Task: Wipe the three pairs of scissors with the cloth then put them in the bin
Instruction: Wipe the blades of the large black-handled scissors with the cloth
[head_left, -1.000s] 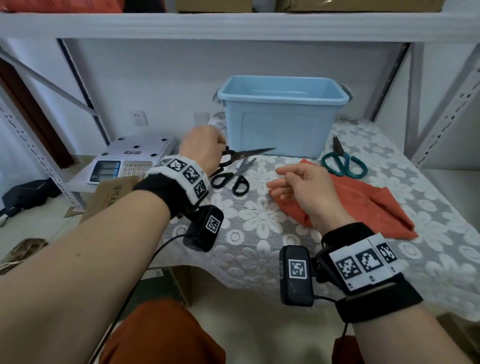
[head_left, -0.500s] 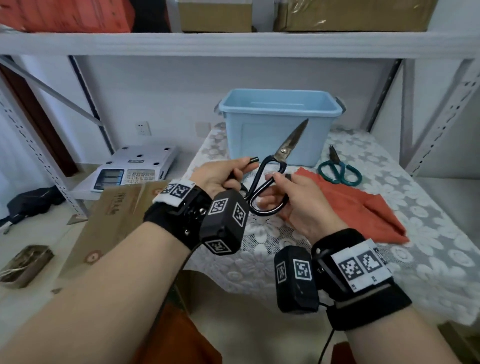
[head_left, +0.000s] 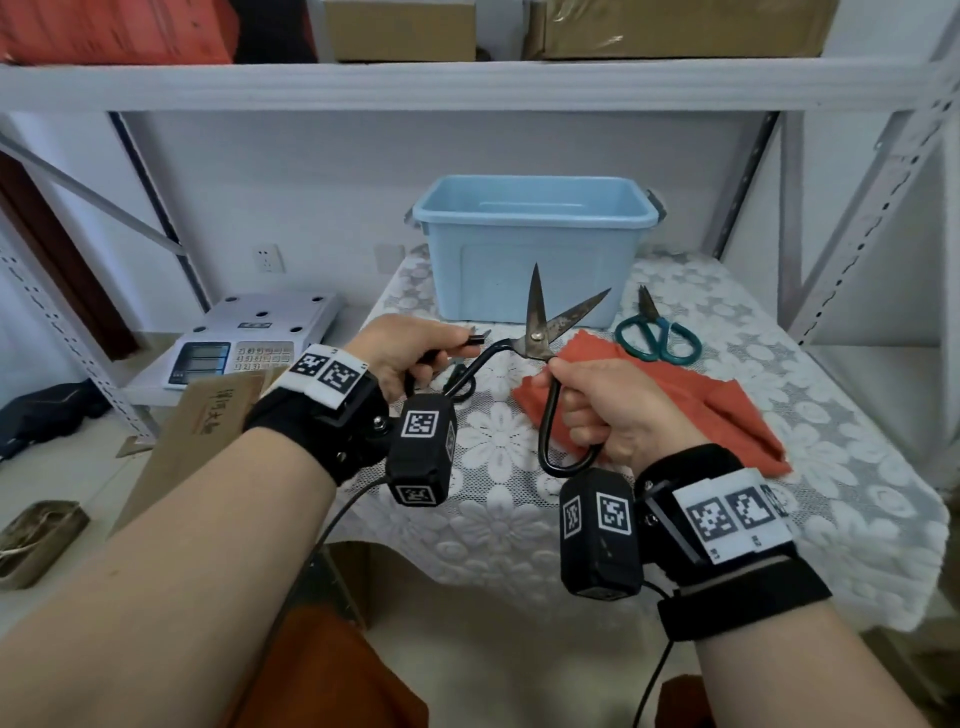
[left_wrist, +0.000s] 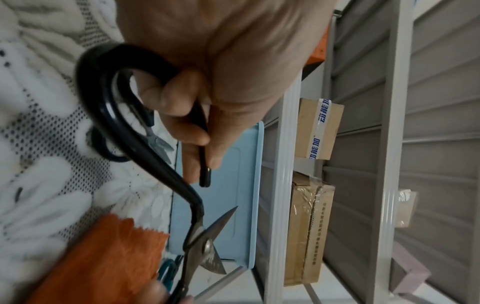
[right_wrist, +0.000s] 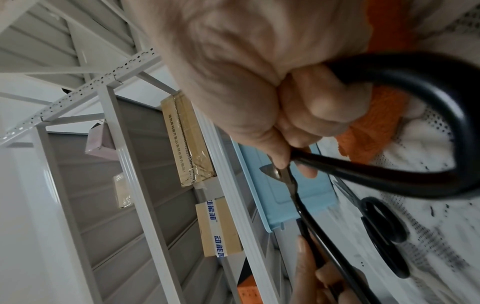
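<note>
Head view: your left hand (head_left: 410, 348) and right hand (head_left: 618, 415) each curl round a handle loop of the black scissors (head_left: 535, 338), blades splayed above the cloth (head_left: 675, 395). Left wrist: fingers (left_wrist: 182, 107) wrap the loop. Right wrist: your thumb (right_wrist: 275, 152) sits beside the pivot; closing could nick it.

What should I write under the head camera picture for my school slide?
Both hands, left hand and right hand, hold big black scissors open above an orange cloth.

A storeroom: grey slotted-steel shelving (head_left: 852, 218) holding taped brown cardboard cartons (head_left: 675, 26), a white electronic weighing scale (head_left: 249, 338) alongside.
</note>
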